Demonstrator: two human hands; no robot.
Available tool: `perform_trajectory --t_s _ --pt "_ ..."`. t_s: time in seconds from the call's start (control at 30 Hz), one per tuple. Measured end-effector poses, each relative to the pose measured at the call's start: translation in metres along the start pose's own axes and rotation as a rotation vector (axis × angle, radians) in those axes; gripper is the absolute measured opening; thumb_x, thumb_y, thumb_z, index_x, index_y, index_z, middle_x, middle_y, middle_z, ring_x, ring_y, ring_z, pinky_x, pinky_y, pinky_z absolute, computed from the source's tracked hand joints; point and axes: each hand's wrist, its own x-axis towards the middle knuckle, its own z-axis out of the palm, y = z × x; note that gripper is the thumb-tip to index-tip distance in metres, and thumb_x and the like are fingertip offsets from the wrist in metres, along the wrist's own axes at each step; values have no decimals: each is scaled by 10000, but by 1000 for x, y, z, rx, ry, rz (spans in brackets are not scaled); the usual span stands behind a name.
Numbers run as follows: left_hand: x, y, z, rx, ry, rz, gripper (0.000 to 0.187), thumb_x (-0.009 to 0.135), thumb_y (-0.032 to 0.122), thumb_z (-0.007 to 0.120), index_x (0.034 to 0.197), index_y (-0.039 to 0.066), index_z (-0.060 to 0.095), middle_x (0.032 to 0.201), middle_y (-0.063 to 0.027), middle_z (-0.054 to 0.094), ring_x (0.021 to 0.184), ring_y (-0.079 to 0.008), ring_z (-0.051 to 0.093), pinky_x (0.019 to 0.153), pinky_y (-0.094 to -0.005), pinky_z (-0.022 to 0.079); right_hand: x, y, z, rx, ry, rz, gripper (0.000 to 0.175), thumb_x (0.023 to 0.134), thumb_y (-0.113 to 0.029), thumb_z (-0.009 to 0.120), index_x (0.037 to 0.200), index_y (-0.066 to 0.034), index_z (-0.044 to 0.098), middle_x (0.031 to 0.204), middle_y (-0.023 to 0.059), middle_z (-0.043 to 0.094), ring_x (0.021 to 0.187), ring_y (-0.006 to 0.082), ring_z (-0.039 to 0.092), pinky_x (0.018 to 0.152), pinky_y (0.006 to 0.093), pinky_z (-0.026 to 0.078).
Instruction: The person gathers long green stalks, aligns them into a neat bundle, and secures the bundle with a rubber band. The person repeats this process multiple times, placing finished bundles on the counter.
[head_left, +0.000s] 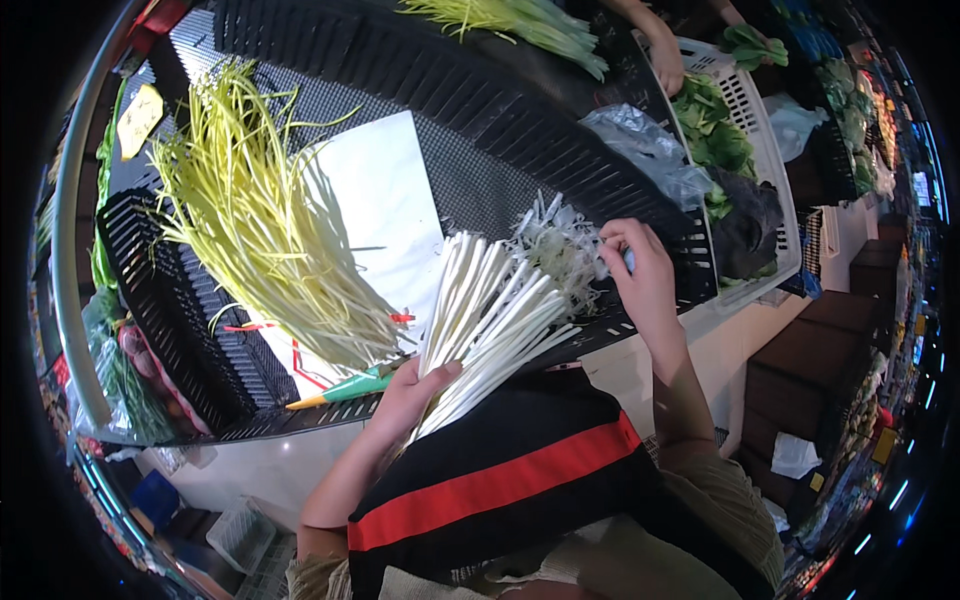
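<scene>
My left hand (409, 394) grips a bundle of long white stalks (487, 307), which fans out to the upper right over my apron (495, 487). My right hand (637, 266) is at the right edge of a heap of pale, papery trimmings (559, 240), its fingers curled together. A small bluish-white bit shows by those fingers; whether they pinch it is unclear. Left of the bundle, a big pile of yellow chives (255, 225) lies partly on a white sheet (382, 187). A green tapered object with a yellow tip (352, 386) sits beside my left hand.
Black slatted dividers (450, 97) cross the display. Crumpled clear plastic bags (645, 142) lie at right, beside a white crate (784, 225) of leafy greens (709, 127). Another person's hand (666, 67) is at that crate. A metal rail (67, 225) curves along the left.
</scene>
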Motion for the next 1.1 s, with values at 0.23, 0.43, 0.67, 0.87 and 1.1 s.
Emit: perform_trajectory --t_s 0.23,0.43,0.67,0.87,1.1 --pt "-2 7 4 -2 -40 -9 409 928 322 657 1156 -16 635 983 -6 631 868 -64 542 778 -227 440 -10 -49 12 24 -114 -567 146 808 -107 694 953 -94 683 1006 27 629 993 237 585 896 401 479" --pt "-4 -2 0 18 -4 -44 410 921 323 661 1151 -16 639 956 -17 640 837 -75 558 750 -238 454 -12 -61 46 -67 -323 -795 99 802 -127 677 898 -105 683 956 15 619 1047 207 568 1052 427 411" --pt "1 -4 0 14 31 23 390 923 251 652 1201 -18 607 1033 -60 658 900 -118 597 821 -268 473 -10 -50 56 269 -211 -747 117 758 -181 749 874 -167 757 932 -61 649 989 174 571 1018 403 412" --pt "3 -8 -2 27 23 44 321 916 250 659 1128 10 631 951 3 634 825 -69 553 749 -238 435 -17 -45 57 376 -218 -602 106 760 -156 744 833 -111 683 922 -20 622 994 205 557 951 365 429" --pt "2 -8 -2 34 31 77 325 912 262 660 1105 2 629 921 0 626 794 -71 535 738 -243 429 -7 -21 40 325 -29 -407 115 809 -135 729 826 -65 640 898 27 603 933 222 553 852 338 447"
